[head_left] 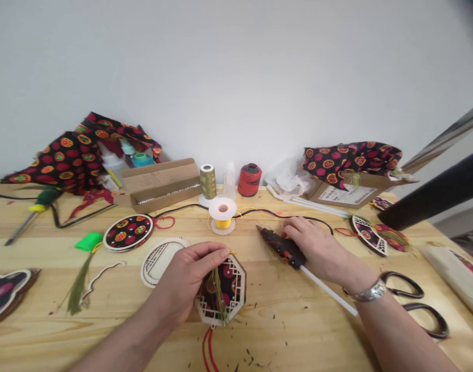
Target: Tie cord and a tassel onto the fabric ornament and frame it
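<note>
My left hand [192, 276] pinches the top edge of an octagonal pendant [236, 287], which has a pale lattice wood frame over dark patterned fabric. An olive tassel [218, 297] hangs across its face, and a red cord loop [208, 349] trails from its lower end. My right hand [314, 248] is closed around a black hot glue gun [281, 248] lying on its side, nozzle toward the upper left. From its back end sticks a long white glue stick [329, 290]. Beside my left hand lies a pale round wooden frame [151, 266], partly covered by the hand.
Behind stand a yellow thread spool [222, 219], a gold thread cone [208, 183], a red thread cone [249, 181] and a cardboard box [162, 186]. Black scissors [426, 315] lie right. Left are a round fabric pendant [128, 232], another tassel [79, 287] and a screwdriver [31, 217].
</note>
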`<control>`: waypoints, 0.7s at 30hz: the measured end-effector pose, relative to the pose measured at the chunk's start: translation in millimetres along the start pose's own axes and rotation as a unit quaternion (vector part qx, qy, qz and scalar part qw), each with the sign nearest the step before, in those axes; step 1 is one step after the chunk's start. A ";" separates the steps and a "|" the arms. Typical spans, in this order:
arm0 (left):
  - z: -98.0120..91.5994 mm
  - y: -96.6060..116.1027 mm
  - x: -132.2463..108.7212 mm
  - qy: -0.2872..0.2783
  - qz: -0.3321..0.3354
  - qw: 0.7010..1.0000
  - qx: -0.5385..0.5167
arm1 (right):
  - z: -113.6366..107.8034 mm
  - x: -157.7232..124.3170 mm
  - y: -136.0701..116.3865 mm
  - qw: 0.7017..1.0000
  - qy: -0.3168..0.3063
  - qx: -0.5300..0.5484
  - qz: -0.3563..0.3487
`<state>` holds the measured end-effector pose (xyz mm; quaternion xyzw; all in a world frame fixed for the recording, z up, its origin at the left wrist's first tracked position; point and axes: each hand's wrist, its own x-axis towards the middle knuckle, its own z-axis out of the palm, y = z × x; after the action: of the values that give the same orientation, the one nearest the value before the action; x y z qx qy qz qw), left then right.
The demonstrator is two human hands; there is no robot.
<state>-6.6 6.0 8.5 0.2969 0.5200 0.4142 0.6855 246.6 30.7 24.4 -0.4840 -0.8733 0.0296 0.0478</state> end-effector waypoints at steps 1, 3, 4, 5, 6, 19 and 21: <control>0.2 0.0 -0.3 -0.001 -0.001 1.000 -0.001 | -1.2 -0.9 1.2 1.000 0.001 0.001 -0.002; 0.6 0.2 -1.0 -0.003 -0.002 1.000 -0.004 | -2.1 -3.0 6.9 1.000 -0.001 -0.007 -0.003; 0.7 0.3 -1.6 -0.005 -0.001 1.000 -0.005 | -2.2 -4.0 11.5 1.000 -0.005 -0.014 -0.001; 0.8 0.5 -2.2 -0.008 0.000 1.000 -0.005 | -2.2 -5.0 16.7 1.000 -0.010 -0.023 0.003; 0.9 0.6 -2.8 -0.012 0.000 1.000 -0.004 | -2.5 -5.8 22.0 0.999 -0.014 -0.031 0.008; 1.2 1.0 -3.5 -0.037 0.006 0.999 0.005 | -11.6 21.8 -79.9 0.917 0.122 0.366 0.100; 1.2 1.6 -3.0 -0.035 0.009 0.999 0.006 | -0.7 28.4 -85.4 0.894 0.132 0.407 0.132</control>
<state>-6.2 4.1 11.6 0.3202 0.4955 0.4061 0.6979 159.8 9.5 35.1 -0.5322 -0.6989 0.3238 0.3513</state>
